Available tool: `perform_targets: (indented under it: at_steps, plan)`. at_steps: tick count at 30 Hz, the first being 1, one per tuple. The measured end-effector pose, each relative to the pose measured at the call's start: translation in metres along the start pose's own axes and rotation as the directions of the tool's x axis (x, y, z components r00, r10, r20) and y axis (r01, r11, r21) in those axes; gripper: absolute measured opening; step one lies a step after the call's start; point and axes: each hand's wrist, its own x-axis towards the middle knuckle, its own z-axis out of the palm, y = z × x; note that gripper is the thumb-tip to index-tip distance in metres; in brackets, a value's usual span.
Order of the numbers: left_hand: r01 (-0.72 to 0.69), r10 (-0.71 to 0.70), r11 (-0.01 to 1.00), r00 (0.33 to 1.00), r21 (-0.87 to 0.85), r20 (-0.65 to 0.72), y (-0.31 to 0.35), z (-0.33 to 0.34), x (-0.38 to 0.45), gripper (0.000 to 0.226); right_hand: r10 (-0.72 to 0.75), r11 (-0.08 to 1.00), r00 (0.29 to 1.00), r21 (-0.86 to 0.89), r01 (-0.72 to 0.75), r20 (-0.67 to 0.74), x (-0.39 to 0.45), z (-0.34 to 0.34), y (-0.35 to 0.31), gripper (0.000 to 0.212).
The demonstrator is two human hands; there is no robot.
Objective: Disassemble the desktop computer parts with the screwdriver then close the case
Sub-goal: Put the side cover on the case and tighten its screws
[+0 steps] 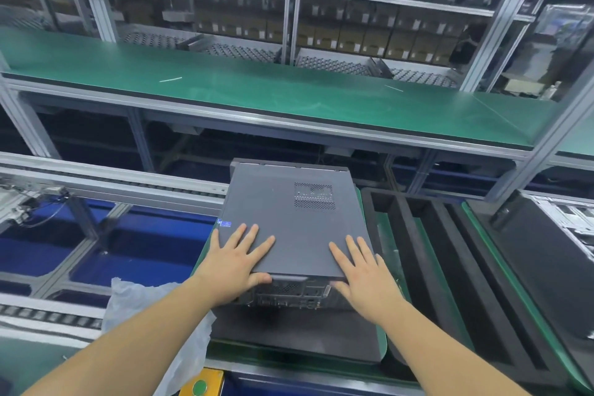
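A dark grey desktop computer case [289,212] lies flat on a black mat [289,334], its side panel on top and its rear ports facing me. My left hand [236,262] presses flat on the panel's near left corner, fingers spread and straight, thumb against the rear edge. My right hand [363,273] lies flat on the near right corner, fingers straight. A vent grille [314,196] sits at the panel's far right. No screwdriver is in view.
Black foam trays [450,267] lie to the right of the case, and another opened chassis [575,228] sits at the far right. A crumpled plastic bag [154,325] lies near left. A green shelf [257,90] runs across behind, roller conveyor rails [96,180] at left.
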Motion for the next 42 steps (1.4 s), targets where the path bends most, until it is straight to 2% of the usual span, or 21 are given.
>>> perform_targets:
  at_steps: [8, 11, 15, 23, 28, 32, 34, 36, 38, 40, 42]
  plan:
    - [0.014, -0.015, 1.000, 1.000, -0.009, -0.004, 0.001, -0.004, -0.003, 0.089, -0.032, 0.999, 0.999, 0.037, 0.033, -0.023, -0.001, -0.003, 0.006, 0.083]
    - [-0.044, 0.043, 0.997, 0.999, -0.062, -0.017, 0.007, -0.012, -0.003, 0.095, -0.035, 0.997, 0.999, 0.075, 0.036, -0.023, -0.005, -0.002, 0.006, 0.084]
    - [-0.115, 0.113, 0.988, 0.993, -0.100, -0.026, 0.034, -0.017, 0.002, 0.090, -0.005, 0.997, 0.998, 0.073, 0.010, -0.060, -0.008, 0.003, 0.001, 0.077]
    - [-0.051, 0.048, 0.998, 0.997, -0.044, -0.052, 0.052, -0.012, 0.005, 0.079, -0.064, 0.995, 0.992, 0.064, 0.072, -0.110, -0.007, 0.005, 0.009, 0.070]
    - [-0.021, 0.025, 0.997, 0.999, -0.079, 0.048, 0.052, -0.018, 0.023, 0.079, -0.117, 0.993, 0.990, -0.002, 0.118, -0.084, 0.006, 0.003, 0.023, 0.068]
    - [0.037, -0.022, 0.987, 0.995, -0.154, 0.100, 0.060, -0.021, 0.027, 0.072, -0.103, 0.983, 0.994, 0.148, 0.105, -0.025, 0.006, -0.006, 0.026, 0.068]
    - [0.035, -0.017, 0.980, 0.996, -0.198, 0.091, 0.057, -0.026, 0.026, 0.072, -0.086, 0.982, 0.996, 0.169, 0.088, -0.017, 0.003, -0.009, 0.023, 0.069]
    - [0.037, -0.023, 0.971, 0.998, -0.238, 0.064, 0.044, -0.030, 0.022, 0.078, -0.025, 0.980, 1.000, 0.198, 0.023, 0.008, -0.001, -0.011, 0.019, 0.071]
    - [0.075, -0.062, 0.974, 0.996, -0.213, 0.069, 0.021, -0.028, 0.011, 0.098, 0.080, 0.956, 0.996, 0.280, -0.087, 0.036, -0.004, -0.010, 0.018, 0.083]
    - [0.141, -0.126, 0.979, 0.987, -0.150, 0.104, -0.006, -0.028, -0.001, 0.121, 0.191, 0.891, 0.979, 0.404, -0.205, 0.076, -0.007, -0.010, 0.022, 0.103]
    - [0.220, -0.198, 0.960, 0.971, -0.175, 0.134, -0.027, -0.030, -0.008, 0.135, 0.242, 0.796, 0.966, 0.551, -0.251, 0.090, -0.006, -0.011, 0.027, 0.116]
